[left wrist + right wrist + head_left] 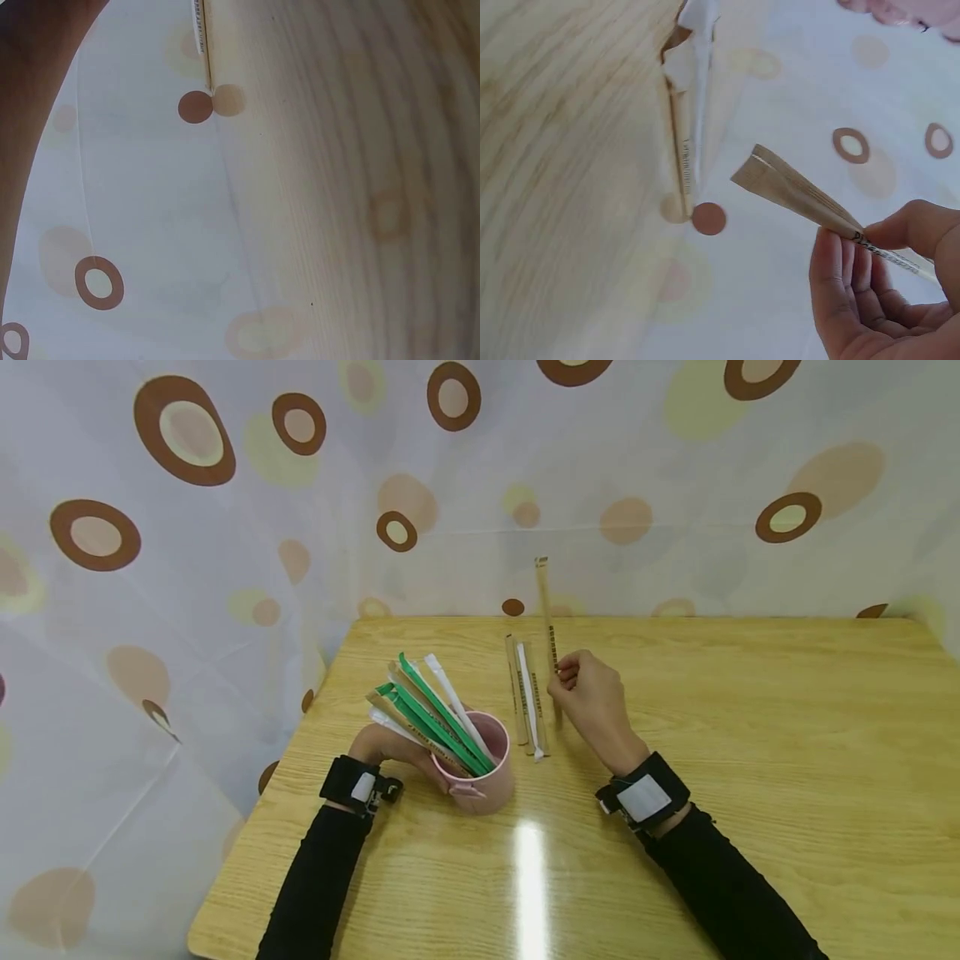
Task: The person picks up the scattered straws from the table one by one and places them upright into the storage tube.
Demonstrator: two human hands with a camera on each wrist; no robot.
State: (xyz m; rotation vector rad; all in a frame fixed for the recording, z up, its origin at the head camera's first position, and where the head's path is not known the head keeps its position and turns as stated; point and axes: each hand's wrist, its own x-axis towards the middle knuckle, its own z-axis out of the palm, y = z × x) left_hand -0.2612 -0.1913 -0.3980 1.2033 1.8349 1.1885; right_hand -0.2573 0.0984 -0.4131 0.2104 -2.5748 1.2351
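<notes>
A pink cup (489, 795) stands left of the table's middle, holding several paper-wrapped straws (442, 714) in green, brown and white that lean left. My left hand (397, 748) holds the cup from its left side; its far fingers are hidden behind it. Between thumb and fingertips, my right hand (596, 697) pinches a brown paper-wrapped straw (548, 610), upright in the head view. The right wrist view shows the flat end of this brown wrapper (795, 191) sticking out past the fingers. Between cup and right hand lie a white wrapped straw (529, 697) and two brown ones (514, 681).
The wooden table (750, 735) reaches far to the right, with a bright light reflection near its front. Behind and left of it hangs a white curtain (480, 468) with brown and yellow rounds. Pink at the right wrist view's top corner belongs to the cup (922, 11).
</notes>
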